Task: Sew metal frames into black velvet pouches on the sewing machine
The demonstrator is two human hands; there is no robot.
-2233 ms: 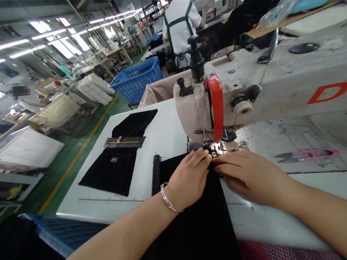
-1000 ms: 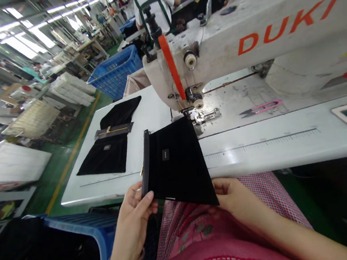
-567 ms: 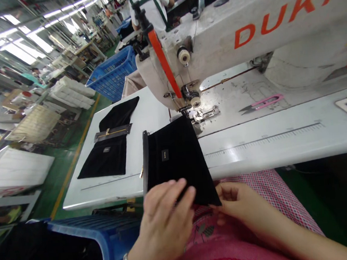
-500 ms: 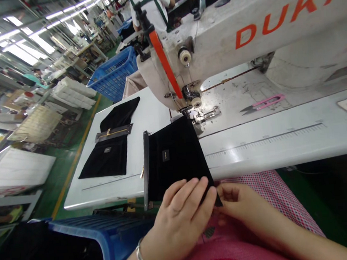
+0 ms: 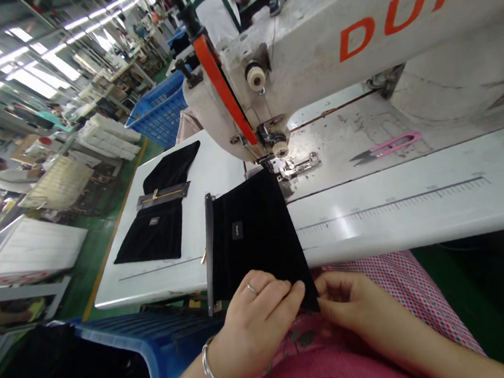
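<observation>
A black fabric piece (image 5: 265, 235) lies on the table (image 5: 369, 217), its far corner at the needle area of the sewing machine (image 5: 306, 55) and its near edge reaching past the table's front edge toward the wearer's pink apron (image 5: 324, 362). A small dark label (image 5: 237, 231) sits on its upper face, and a dark strip (image 5: 210, 251) with a gold zip pull (image 5: 204, 256) runs along its left side. The right hand (image 5: 354, 300) pinches the near right corner between thumb and fingers. The left hand (image 5: 261, 317), wearing a ring and a silver bracelet (image 5: 210, 372), lays its fingers over the near edge; its thumb is hidden, so whether it grips cannot be told. Left of this, well apart from the hands, a second black piece (image 5: 150, 236) lies flat, crossed by a zipped strip (image 5: 163, 194). Pink-handled snips (image 5: 395, 143) rest on the machine bed to the right. Below the table, at the left, a blue crate (image 5: 148, 339) holds dark material; beyond the machine stands a co-worker (image 5: 214, 10) in white with green straps.
</observation>
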